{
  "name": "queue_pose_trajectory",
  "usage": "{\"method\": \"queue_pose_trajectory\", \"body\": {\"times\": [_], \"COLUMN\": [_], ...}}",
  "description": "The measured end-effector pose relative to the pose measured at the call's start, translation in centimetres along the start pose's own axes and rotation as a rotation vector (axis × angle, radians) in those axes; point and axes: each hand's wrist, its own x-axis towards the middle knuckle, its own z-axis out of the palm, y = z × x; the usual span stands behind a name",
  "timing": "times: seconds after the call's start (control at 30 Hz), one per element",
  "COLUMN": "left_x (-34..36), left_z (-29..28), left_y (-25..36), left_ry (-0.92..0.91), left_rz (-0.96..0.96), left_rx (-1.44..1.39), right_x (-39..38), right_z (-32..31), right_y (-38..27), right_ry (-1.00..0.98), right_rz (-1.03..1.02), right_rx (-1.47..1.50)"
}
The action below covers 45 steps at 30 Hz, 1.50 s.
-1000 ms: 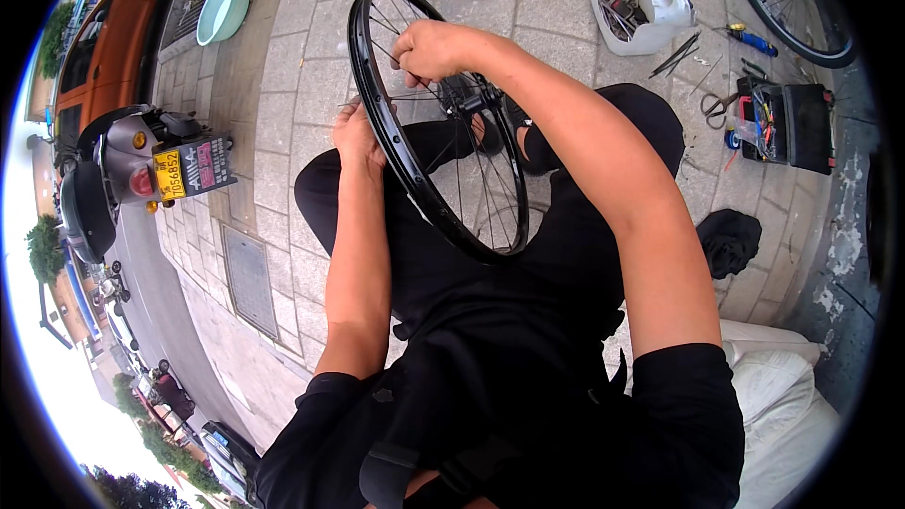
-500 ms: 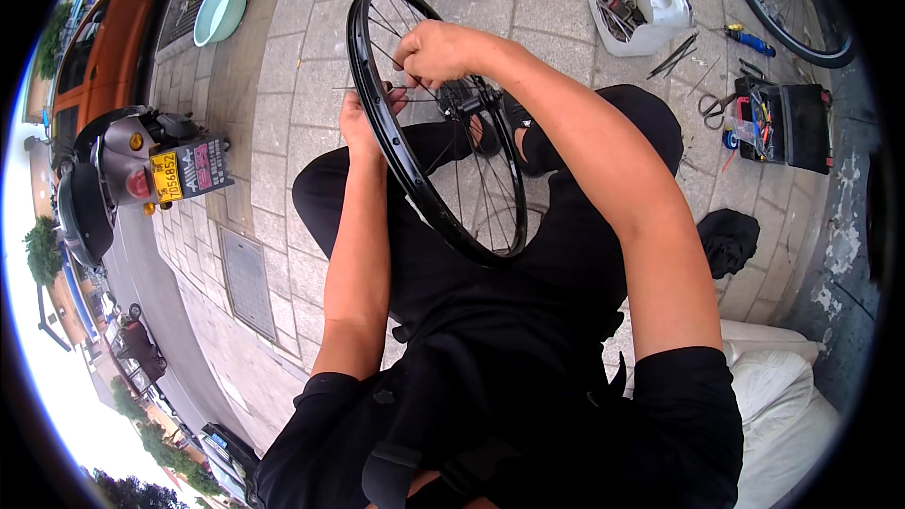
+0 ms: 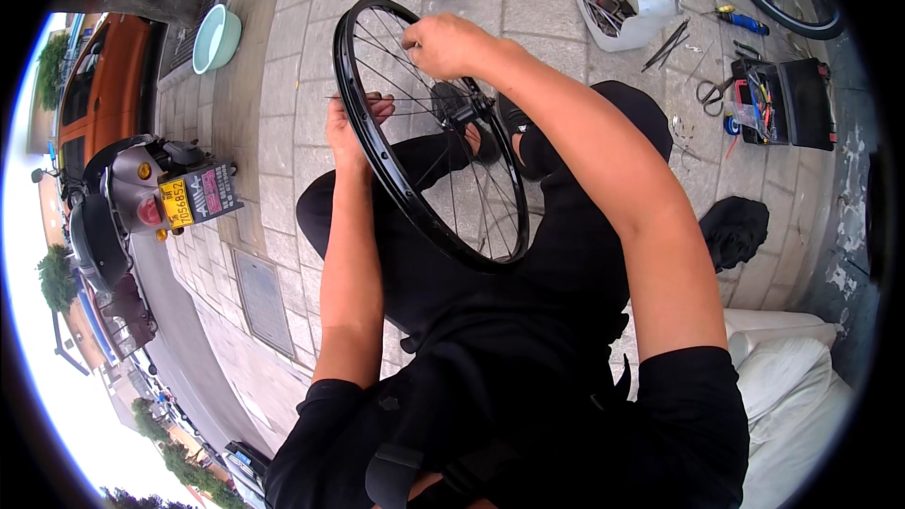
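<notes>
The pavement (image 3: 292,66) runs wide from the wheel (image 3: 379,153) leftward to a green basin (image 3: 216,41); rightward, a toolbox (image 3: 803,104) lies near its right edge. The toolbox is open, with coloured tools inside; a cut-open white tub (image 3: 657,2), near the pavement's far right corner, holds dark metal parts. The wheel stands tilted over the person's lap, tyreless, its black rim glossy, thin dark spokes meeting at a black hub (image 3: 460,111). The left hand (image 3: 347,127) curls around the rim's left side; the right hand's (image 3: 448,45) fingertips bunch inside the upper rim, their exact hold hidden.
</notes>
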Motion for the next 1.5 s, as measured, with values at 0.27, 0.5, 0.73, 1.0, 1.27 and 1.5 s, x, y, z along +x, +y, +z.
{"method": "queue_pose_trajectory", "body": {"times": [0.27, 0.5, 0.73, 1.0, 1.27, 1.5], "left_x": [1.3, 3.0, 4.8, 6.0, 8.4, 9.7], "left_z": [1.3, 1.2, 1.1, 1.8, 3.4, 3.2], "left_y": [2.4, 4.5, 4.5, 5.6, 6.3, 5.3], "left_ry": [-0.179, -0.317, -0.360, -0.478, -0.519, -0.503], "left_rz": [0.015, 0.045, -0.035, -0.045, -0.106, -0.187], "left_rx": [0.114, 0.394, 0.460, 0.508, 0.528, 0.377], "right_x": [0.2, 0.4, 0.7, 0.8, 1.7, 4.0], "right_z": [0.9, 1.0, 1.7, 1.8, 0.0, -1.6], "right_y": [1.1, 0.5, 0.5, -0.1, -1.1, -2.1], "right_ry": [-0.072, -0.099, -0.069, -0.085, -0.147, 0.088], "right_rz": [-0.078, -0.061, -0.043, -0.058, 0.059, 0.012], "right_rx": [0.076, 0.131, 0.166, 0.177, 0.284, 0.291]}}
